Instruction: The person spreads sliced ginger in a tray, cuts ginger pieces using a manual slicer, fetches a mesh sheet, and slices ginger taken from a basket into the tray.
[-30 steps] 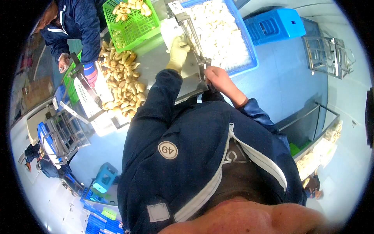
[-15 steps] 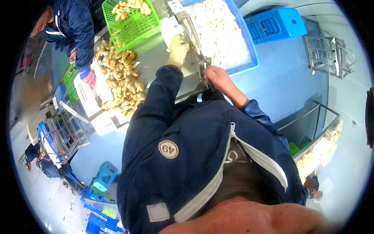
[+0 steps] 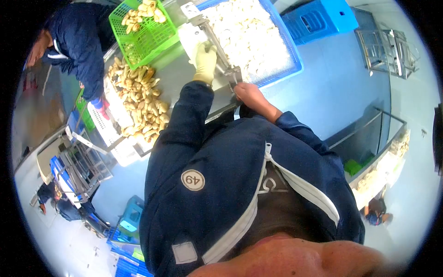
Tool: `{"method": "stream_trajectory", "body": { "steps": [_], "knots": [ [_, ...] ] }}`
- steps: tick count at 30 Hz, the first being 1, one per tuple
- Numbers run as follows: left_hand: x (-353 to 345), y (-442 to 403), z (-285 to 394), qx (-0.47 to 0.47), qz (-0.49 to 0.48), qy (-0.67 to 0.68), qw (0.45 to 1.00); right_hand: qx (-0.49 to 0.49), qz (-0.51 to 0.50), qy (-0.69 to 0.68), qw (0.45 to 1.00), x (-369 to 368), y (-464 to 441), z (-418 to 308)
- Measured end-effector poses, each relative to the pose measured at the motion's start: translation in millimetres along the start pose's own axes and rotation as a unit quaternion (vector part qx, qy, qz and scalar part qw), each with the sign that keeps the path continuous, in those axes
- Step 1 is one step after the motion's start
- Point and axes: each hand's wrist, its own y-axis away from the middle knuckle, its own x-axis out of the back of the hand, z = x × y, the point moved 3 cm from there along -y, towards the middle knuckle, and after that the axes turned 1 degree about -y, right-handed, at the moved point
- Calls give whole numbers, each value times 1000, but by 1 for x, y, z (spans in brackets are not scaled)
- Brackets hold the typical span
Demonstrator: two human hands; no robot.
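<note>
My left hand (image 3: 204, 57), in a pale yellow glove, rests on the white board (image 3: 187, 37) of a metal cutter, beside its long bar. The fingers are curled, and what they hold, if anything, is hidden. Bare, my right hand (image 3: 251, 96) is closed around the near end of the cutter's lever (image 3: 221, 55); the grip itself is mostly covered. Beyond the bar, a blue basket (image 3: 302, 64) holds many small white cut pieces (image 3: 249, 39). Left of my gloved hand, tan elongated pieces that look like mushrooms (image 3: 140, 99) lie heaped on the metal table (image 3: 173, 69).
A green basket (image 3: 154, 55) with more tan pieces stands at the table's far side. At left, a co-worker in a dark blue jacket (image 3: 80, 34) reaches to a white perforated tray (image 3: 99, 120). A blue stool (image 3: 318, 21) stands past the blue basket; metal frames (image 3: 387, 53) stand further right.
The view has turned slightly, shifting the table and baskets. Both my hands stay at the cutter, the right still closed on the lever. The co-worker's gloved hand has moved lower along the white tray.
</note>
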Motion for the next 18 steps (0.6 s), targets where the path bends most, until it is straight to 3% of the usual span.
{"method": "stream_trajectory", "body": {
  "steps": [3, 8, 9, 11, 12, 13, 16, 17, 18],
  "knots": [
    [-7, -2, -2, 9, -3, 39, 999, 11, 32, 16, 999, -4, 3, 2],
    [3, 13, 23, 146, -96, 231, 957, 59, 44, 53, 996, -5, 1, 2],
    [10, 21, 35, 53, -133, 152, 978, 75, 45, 60, 994, -6, 1, 3],
    [12, 31, 54, 127, -146, 250, 949, 136, 42, 104, 984, -9, -2, 5],
    [11, 34, 66, 0, -171, 96, 981, 128, 42, 102, 986, -8, -2, 6],
    [10, 39, 78, -128, -154, -59, 978, 122, 41, 100, 987, -8, -2, 8],
    [-3, 42, 97, 6, -228, 184, 956, 178, 29, 138, 974, -7, 2, 11],
    [-3, 47, 104, 11, -276, 212, 937, 219, 24, 153, 963, -9, -1, 10],
    [-4, 39, 105, 118, -276, 383, 874, 190, 23, 193, 962, -17, -5, 19]
  ]
}}
